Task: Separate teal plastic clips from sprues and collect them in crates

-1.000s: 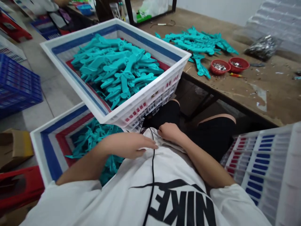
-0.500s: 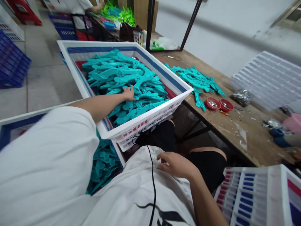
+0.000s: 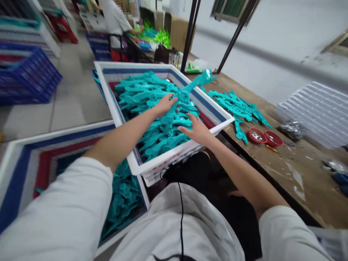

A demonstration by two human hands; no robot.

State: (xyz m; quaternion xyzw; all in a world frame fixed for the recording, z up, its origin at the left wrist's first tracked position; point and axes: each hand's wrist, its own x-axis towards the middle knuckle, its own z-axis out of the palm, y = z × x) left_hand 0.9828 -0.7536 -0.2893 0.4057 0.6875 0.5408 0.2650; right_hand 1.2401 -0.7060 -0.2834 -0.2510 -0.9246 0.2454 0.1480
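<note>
My left hand (image 3: 166,104) is closed on a long teal plastic plier-like piece (image 3: 184,95), raised and tilted over the basket, its far end pointing up and to the right. Just to the right, my right hand (image 3: 198,129) hovers over the near right part of the basket with its thumb and fingers apart and nothing in it. Many similar teal pieces (image 3: 136,90) are heaped in the white plastic basket (image 3: 174,152) under both hands.
Below left stands another basket (image 3: 20,156) with teal parts. On the workbench (image 3: 307,174) at right lie a teal pile (image 3: 236,105), a red bowl (image 3: 257,135) and a second red bowl (image 3: 273,138) of small metal parts. A co-worker (image 3: 115,20) sits farther back.
My left hand has lifted a teal piece from the heap. My right hand has moved from my lap up over the basket. The view has shifted slightly left and up.
</note>
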